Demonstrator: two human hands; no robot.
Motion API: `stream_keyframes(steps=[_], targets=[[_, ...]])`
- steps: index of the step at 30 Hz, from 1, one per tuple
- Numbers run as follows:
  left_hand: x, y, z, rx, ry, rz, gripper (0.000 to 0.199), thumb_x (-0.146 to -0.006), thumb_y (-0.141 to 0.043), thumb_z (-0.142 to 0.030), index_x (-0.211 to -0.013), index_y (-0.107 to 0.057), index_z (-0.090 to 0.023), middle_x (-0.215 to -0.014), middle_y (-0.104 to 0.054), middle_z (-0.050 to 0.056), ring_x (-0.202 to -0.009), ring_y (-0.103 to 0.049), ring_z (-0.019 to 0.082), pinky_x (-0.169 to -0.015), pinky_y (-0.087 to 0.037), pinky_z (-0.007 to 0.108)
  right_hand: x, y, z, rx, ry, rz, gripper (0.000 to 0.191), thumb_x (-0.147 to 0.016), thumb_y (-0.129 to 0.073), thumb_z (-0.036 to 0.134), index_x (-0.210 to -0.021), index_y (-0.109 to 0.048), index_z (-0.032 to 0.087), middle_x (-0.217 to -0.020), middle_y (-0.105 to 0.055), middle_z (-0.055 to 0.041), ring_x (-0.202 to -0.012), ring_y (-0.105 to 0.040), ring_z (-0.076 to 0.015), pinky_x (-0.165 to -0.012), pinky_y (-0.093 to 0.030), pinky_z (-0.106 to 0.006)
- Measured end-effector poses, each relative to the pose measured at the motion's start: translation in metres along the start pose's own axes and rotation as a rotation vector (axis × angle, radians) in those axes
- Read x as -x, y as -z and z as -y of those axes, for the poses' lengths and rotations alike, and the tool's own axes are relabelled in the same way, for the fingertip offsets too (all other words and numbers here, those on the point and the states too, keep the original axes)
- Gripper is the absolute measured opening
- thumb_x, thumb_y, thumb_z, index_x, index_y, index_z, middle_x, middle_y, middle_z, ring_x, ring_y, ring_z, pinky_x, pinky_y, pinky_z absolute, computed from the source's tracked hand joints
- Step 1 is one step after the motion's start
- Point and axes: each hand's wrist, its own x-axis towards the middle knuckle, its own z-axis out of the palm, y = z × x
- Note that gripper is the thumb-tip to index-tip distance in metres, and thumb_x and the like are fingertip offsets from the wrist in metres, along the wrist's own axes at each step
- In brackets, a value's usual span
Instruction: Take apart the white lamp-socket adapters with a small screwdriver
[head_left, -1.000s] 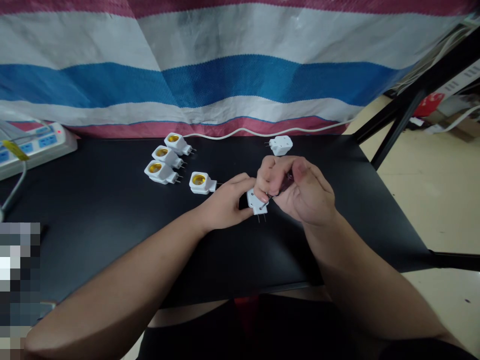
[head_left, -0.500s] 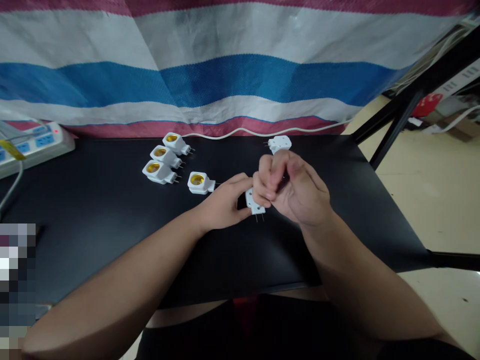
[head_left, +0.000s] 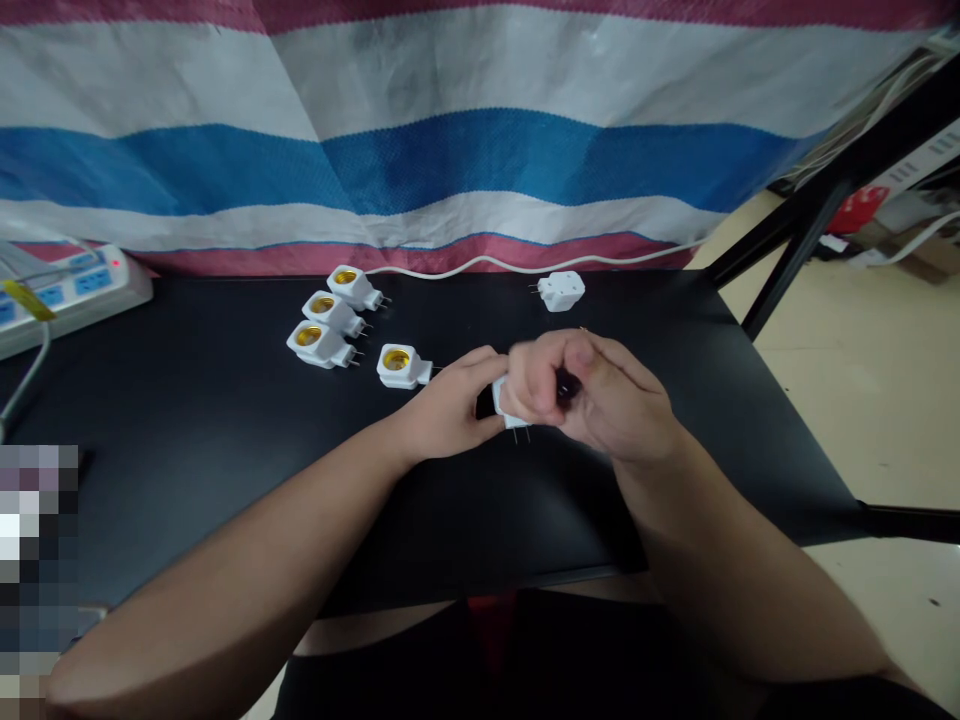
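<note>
My left hand [head_left: 454, 405] grips the side of a white plug-in lamp holder [head_left: 514, 421], thumb and fingers around it. That holder lies with its back up and its two metal prongs pointing towards me. Directly over it is my right hand [head_left: 592, 390], its fingers curled closed. Something dark shows inside the curl, but what it is stays hidden. A similar lamp holder [head_left: 403, 366] with a gold screw socket facing up sits just left of my left hand. Farther back, another holder [head_left: 562, 290] rests with its back up.
Three more lamp holders [head_left: 321, 345], sockets up, stand in a slanting row on the black table [head_left: 210, 410]. A power strip [head_left: 105, 290] lies at the far left. A white cable [head_left: 480, 262] runs along the back by the striped sheet [head_left: 480, 150]. A black metal frame [head_left: 795, 225] rises at right.
My right hand has moved slightly down and right, with its fingers curled tighter, now covering more of the lamp holder. The holder at the back shows fully. My left hand keeps its grip.
</note>
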Motion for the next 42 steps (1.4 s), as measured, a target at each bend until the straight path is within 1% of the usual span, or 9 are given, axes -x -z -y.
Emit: stream_keyframes(steps=[4, 7, 10, 16, 23, 29, 35, 39, 42], targets=[[0.0, -0.001, 0.001, -0.027, -0.002, -0.016, 0.027, -0.089, -0.075, -0.018, -0.115, -0.069, -0.02, -0.108, -0.07, 0.007, -0.098, -0.066, 0.024, -0.087, -0.057, 0.04, 0.002, 0.002, 0.0, -0.026, 0.027, -0.032, 0.034, -0.109, -0.06, 0.059, -0.104, -0.06, 0.026, -0.069, -0.042, 0.0068, -0.058, -0.037, -0.0123, -0.057, -0.036, -0.028], [0.001, -0.001, 0.003, -0.035, -0.039, -0.047, 0.024, -0.09, -0.074, -0.019, -0.114, -0.069, -0.02, -0.101, -0.067, 0.005, -0.092, -0.064, 0.022, -0.083, -0.056, 0.037, 0.0, 0.002, -0.002, 0.003, 0.067, -0.048, 0.022, -0.107, -0.07, 0.041, -0.1, -0.054, 0.027, -0.084, -0.052, 0.0034, -0.067, -0.047, -0.0128, -0.064, -0.044, -0.03], [0.001, -0.002, 0.003, -0.028, -0.074, -0.063, 0.023, -0.089, -0.072, -0.015, -0.11, -0.068, -0.021, -0.097, -0.066, 0.004, -0.092, -0.064, 0.021, -0.082, -0.055, 0.036, -0.003, 0.003, -0.003, 0.066, 0.086, -0.05, 0.029, -0.107, -0.068, 0.042, -0.09, -0.054, 0.024, -0.096, -0.054, -0.001, -0.076, -0.055, -0.0139, -0.071, -0.05, -0.033], [0.002, -0.001, 0.0, 0.008, 0.033, -0.013, 0.022, -0.09, -0.077, -0.02, -0.112, -0.071, -0.021, -0.112, -0.068, 0.007, -0.102, -0.067, 0.024, -0.09, -0.059, 0.04, -0.006, -0.003, -0.001, -0.03, -0.024, -0.011, 0.046, -0.108, -0.051, 0.071, -0.094, -0.05, 0.027, -0.065, -0.038, 0.0087, -0.055, -0.032, -0.0115, -0.055, -0.033, -0.027], [0.0, 0.0, -0.002, -0.001, 0.01, -0.018, 0.023, -0.091, -0.076, -0.02, -0.114, -0.071, -0.021, -0.105, -0.07, 0.006, -0.099, -0.066, 0.024, -0.089, -0.058, 0.041, -0.009, -0.004, 0.003, -0.097, -0.006, -0.069, 0.041, -0.11, -0.059, 0.057, -0.087, -0.046, 0.026, -0.067, -0.051, 0.0067, -0.054, -0.043, -0.0112, -0.056, -0.042, -0.028], [0.001, 0.0, 0.003, -0.033, -0.006, -0.009, 0.033, -0.088, -0.076, -0.016, -0.12, -0.069, -0.022, -0.102, -0.065, 0.005, -0.097, -0.065, 0.024, -0.088, -0.056, 0.041, -0.015, 0.003, 0.0, -0.143, 0.022, -0.078, 0.066, -0.107, -0.049, 0.076, -0.066, -0.041, 0.024, -0.046, -0.028, 0.0096, -0.042, -0.027, -0.0101, -0.05, -0.034, -0.029], [0.003, -0.001, 0.006, -0.033, -0.012, -0.004, 0.038, -0.088, -0.076, -0.016, -0.125, -0.067, -0.023, -0.111, -0.068, 0.007, -0.106, -0.066, 0.026, -0.094, -0.056, 0.043, -0.018, -0.003, -0.011, 0.013, 0.212, -0.215, 0.075, -0.096, -0.066, 0.079, -0.057, -0.034, 0.023, -0.062, -0.036, 0.0038, -0.053, -0.034, -0.012, -0.054, -0.032, -0.033], [0.001, 0.001, 0.003, -0.034, -0.009, -0.005, 0.029, -0.087, -0.077, -0.016, -0.114, -0.069, -0.022, -0.104, -0.067, 0.005, -0.098, -0.064, 0.024, -0.09, -0.055, 0.04, -0.012, -0.011, -0.013, 0.027, 0.234, -0.274, 0.058, -0.104, -0.065, 0.065, -0.067, -0.044, 0.025, -0.053, -0.033, 0.0087, -0.044, -0.028, -0.0097, -0.053, -0.032, -0.033], [0.0, 0.002, 0.0, -0.049, 0.017, 0.017, 0.028, -0.086, -0.077, -0.014, -0.112, -0.07, -0.021, -0.103, -0.067, 0.005, -0.096, -0.063, 0.023, -0.089, -0.054, 0.037, -0.004, -0.018, -0.012, 0.045, 0.227, -0.454, 0.049, -0.099, -0.074, 0.063, -0.079, -0.045, 0.028, -0.049, -0.037, 0.0113, -0.04, -0.028, -0.0103, -0.05, -0.033, -0.031]])
